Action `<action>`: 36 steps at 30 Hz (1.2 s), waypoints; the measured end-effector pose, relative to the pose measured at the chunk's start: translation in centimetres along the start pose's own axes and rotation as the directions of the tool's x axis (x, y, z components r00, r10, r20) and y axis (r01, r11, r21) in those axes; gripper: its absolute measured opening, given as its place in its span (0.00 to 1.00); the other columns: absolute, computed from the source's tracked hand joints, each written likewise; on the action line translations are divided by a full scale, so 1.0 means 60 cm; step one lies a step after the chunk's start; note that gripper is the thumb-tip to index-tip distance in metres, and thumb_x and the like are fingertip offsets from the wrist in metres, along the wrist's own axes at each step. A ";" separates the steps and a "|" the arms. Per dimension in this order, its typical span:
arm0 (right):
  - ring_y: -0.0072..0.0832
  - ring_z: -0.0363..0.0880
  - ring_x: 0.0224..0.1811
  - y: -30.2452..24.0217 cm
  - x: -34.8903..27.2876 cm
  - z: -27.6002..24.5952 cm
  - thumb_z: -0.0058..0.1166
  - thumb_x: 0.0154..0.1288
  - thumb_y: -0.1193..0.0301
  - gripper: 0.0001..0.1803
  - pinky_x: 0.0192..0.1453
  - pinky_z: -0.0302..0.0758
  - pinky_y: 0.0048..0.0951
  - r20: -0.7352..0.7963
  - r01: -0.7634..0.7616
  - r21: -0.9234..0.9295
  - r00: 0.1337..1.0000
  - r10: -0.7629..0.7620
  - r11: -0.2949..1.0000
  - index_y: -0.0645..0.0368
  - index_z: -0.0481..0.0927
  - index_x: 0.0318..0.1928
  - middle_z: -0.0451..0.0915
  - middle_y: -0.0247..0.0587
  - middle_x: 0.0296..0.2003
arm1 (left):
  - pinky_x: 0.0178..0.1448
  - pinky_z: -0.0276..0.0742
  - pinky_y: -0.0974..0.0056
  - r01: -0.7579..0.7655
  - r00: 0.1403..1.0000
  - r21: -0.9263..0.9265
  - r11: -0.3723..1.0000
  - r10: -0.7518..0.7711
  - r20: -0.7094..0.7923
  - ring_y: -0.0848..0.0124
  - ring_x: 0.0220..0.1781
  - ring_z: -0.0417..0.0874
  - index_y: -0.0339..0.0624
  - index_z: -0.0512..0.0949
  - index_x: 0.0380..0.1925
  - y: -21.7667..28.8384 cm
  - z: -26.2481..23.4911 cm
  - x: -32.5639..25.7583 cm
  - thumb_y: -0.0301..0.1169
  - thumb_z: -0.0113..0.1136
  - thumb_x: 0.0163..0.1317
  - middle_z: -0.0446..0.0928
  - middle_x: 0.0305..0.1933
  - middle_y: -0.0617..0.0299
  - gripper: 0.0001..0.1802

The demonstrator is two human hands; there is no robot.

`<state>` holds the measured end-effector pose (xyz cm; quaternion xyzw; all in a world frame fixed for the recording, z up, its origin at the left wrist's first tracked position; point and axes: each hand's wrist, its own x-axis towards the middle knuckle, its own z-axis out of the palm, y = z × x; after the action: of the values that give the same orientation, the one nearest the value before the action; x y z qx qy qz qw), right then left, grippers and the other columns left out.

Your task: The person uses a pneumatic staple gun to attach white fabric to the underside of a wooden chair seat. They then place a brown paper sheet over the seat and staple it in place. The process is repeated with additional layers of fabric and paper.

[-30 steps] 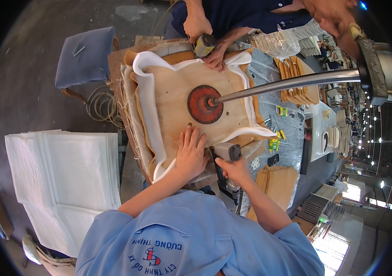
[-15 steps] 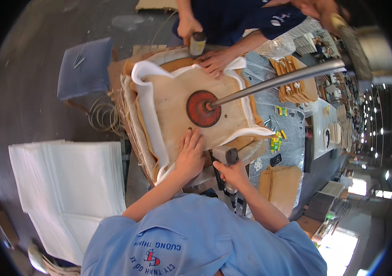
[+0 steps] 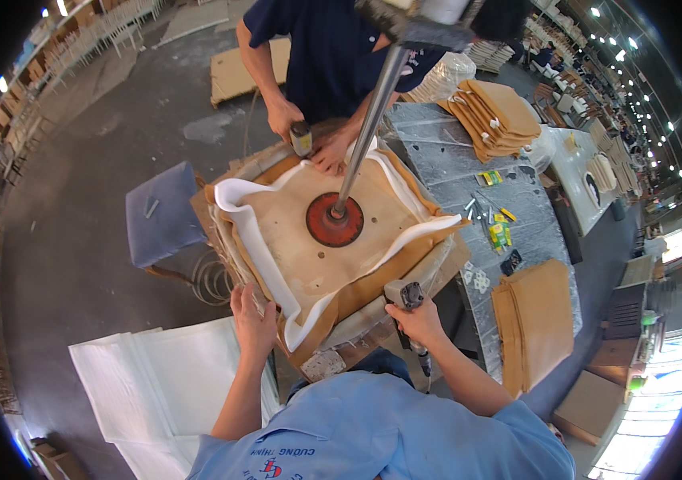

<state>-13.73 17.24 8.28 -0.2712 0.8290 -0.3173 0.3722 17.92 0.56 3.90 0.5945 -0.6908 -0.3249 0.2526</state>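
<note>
A wooden seat panel (image 3: 283,228) lies underside up, with white foam (image 3: 257,248) and a tan cover (image 3: 349,298) standing up loosely around its edges. A round red press plate (image 3: 321,230) on a metal rod (image 3: 370,112) bears down on its middle. My left hand (image 3: 255,326) is at the near left corner, fingers apart along the cover's edge. Off the near right side of the panel, my right hand (image 3: 418,322) grips a staple gun (image 3: 405,294) with a hose at its handle. Across from me a co-worker's hand (image 3: 283,116) holds another staple gun (image 3: 301,138) at the far edge.
To the right, a plastic-covered table (image 3: 445,152) bears stacked tan covers (image 3: 537,312), small yellow-green boxes (image 3: 500,235) and staple strips. A blue padded stool (image 3: 163,212) stands at left, above coiled hose (image 3: 209,280). White foam sheets (image 3: 157,384) are stacked at lower left.
My left hand has moved from the wooden panel out to its near left edge. My right hand and the staple gun have drawn back from the panel. The view has shifted.
</note>
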 end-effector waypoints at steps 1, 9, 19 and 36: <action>0.31 0.89 0.24 -0.005 -0.001 0.001 0.78 0.67 0.60 0.25 0.34 0.86 0.38 0.016 0.004 0.012 1.000 -0.004 1.000 0.62 0.86 0.57 0.91 0.44 0.33 | 0.84 0.70 0.46 0.039 0.999 0.003 0.999 -0.039 -0.010 0.39 0.82 0.71 0.36 0.71 0.77 -0.009 0.001 0.000 0.32 0.70 0.70 0.65 0.84 0.37 0.37; 0.42 0.93 0.31 0.001 0.016 -0.014 0.78 0.64 0.58 0.28 0.44 0.88 0.45 0.072 0.106 -0.008 0.992 -0.105 0.994 0.58 0.84 0.59 0.92 0.49 0.36 | 0.86 0.68 0.52 0.088 0.980 0.152 0.984 -0.113 0.163 0.48 0.86 0.71 0.29 0.56 0.86 0.012 0.021 -0.026 0.39 0.68 0.71 0.64 0.87 0.37 0.50; 0.58 0.89 0.58 0.035 0.030 -0.012 0.77 0.63 0.55 0.33 0.63 0.84 0.53 0.137 0.184 -0.018 0.974 -0.180 0.983 0.54 0.82 0.65 0.90 0.57 0.52 | 0.80 0.76 0.49 0.106 0.975 0.296 0.949 -0.159 0.159 0.43 0.82 0.74 0.29 0.56 0.86 0.045 0.019 -0.030 0.40 0.63 0.74 0.63 0.87 0.38 0.48; 0.32 0.90 0.27 -0.013 0.011 -0.013 0.80 0.64 0.64 0.27 0.36 0.87 0.39 0.119 -0.001 0.036 0.993 -0.003 0.999 0.64 0.84 0.58 0.91 0.48 0.36 | 0.76 0.79 0.47 -0.040 0.949 0.422 0.906 -0.098 0.299 0.38 0.73 0.82 0.24 0.57 0.84 0.028 -0.011 -0.017 0.46 0.62 0.75 0.68 0.82 0.31 0.49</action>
<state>-14.54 16.52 8.96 -0.2833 0.7994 -0.3154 0.4257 17.46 1.58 5.60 0.5862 -0.7669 -0.2614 -0.0002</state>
